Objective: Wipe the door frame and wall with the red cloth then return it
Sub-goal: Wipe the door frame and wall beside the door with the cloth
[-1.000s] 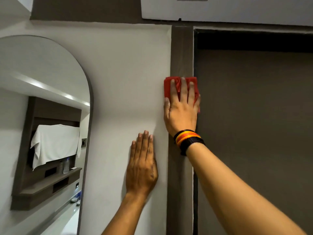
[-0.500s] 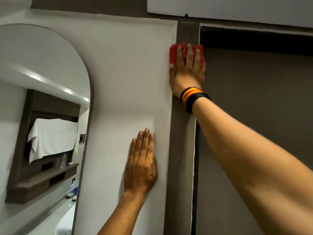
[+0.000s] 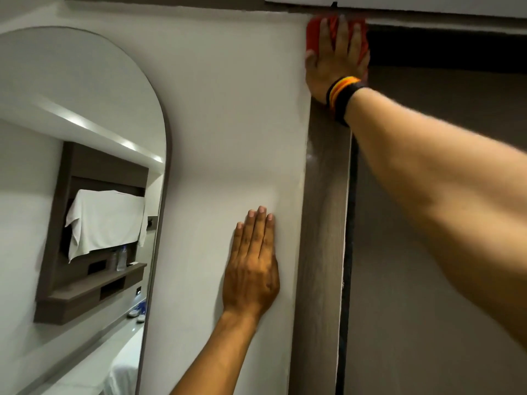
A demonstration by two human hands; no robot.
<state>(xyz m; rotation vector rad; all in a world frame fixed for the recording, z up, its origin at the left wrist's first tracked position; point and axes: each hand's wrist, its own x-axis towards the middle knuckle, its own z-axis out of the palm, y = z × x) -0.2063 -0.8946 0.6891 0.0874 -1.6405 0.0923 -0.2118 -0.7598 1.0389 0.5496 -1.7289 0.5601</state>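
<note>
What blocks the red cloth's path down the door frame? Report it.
Nothing visible. The right hand presses the red cloth at the top of the door frame; the frame below is bare. The left hand rests on the wall beside it.

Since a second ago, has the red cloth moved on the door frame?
Yes. The red cloth, pressed under the right hand, has slid up the door frame from well below its top corner to right at that corner.
</note>
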